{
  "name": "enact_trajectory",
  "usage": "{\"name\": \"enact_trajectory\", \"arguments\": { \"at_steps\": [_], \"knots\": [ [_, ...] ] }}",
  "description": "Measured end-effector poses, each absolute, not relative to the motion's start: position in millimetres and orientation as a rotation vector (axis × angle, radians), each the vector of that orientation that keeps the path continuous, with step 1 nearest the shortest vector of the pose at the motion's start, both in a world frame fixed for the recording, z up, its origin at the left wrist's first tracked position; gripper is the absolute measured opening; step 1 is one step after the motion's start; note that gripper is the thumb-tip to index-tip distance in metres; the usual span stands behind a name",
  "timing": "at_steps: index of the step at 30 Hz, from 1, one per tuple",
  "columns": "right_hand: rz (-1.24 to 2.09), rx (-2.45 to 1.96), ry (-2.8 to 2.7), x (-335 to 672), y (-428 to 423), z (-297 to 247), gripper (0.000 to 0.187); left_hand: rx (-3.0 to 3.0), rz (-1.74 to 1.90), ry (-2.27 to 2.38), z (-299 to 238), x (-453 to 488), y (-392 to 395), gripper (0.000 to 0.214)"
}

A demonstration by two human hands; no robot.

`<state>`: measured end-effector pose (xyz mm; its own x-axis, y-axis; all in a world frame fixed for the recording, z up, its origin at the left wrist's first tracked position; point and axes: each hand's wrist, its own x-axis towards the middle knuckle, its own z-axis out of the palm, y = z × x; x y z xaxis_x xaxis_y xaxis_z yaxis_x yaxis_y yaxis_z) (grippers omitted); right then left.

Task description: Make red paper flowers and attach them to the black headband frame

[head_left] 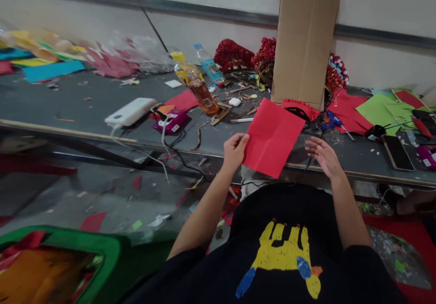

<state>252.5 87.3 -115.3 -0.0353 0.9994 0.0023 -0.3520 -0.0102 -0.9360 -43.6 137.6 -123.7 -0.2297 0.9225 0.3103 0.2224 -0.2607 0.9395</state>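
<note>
My left hand (235,150) pinches the left edge of a red sheet of paper (274,136), thumb on top. The sheet is tilted, with faint fold creases across it, and hangs over the front edge of the table. To the right of the sheet, apart from it, my right hand (323,156) is raised with its fingers spread and nothing in them. Behind the sheet lies a red, fringed piece (301,109) with a dark opening. A blue glue gun (330,120) rests beyond my right hand.
On the grey table (85,109) stand a bottle of amber liquid (200,90), a white power bank (131,112) and a cardboard sheet (308,45) against the wall. A phone (398,153) and green paper (378,109) lie right. A green bin (112,249) stands lower left.
</note>
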Motion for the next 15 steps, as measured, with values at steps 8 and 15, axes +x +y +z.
{"name": "enact_trajectory", "arguments": {
  "at_steps": [8, 15],
  "knots": [
    [1.334, -1.055, -0.994, 216.0, 60.4, -105.9, 0.034, 1.542, 1.457, 1.361, -108.7, -14.4, 104.9, 0.035],
    [1.026, -1.180, -1.153, 211.1, 41.1, -92.6, 0.027, 1.793, 1.408, 1.264, -112.0, -1.3, 88.6, 0.059]
  ]
}}
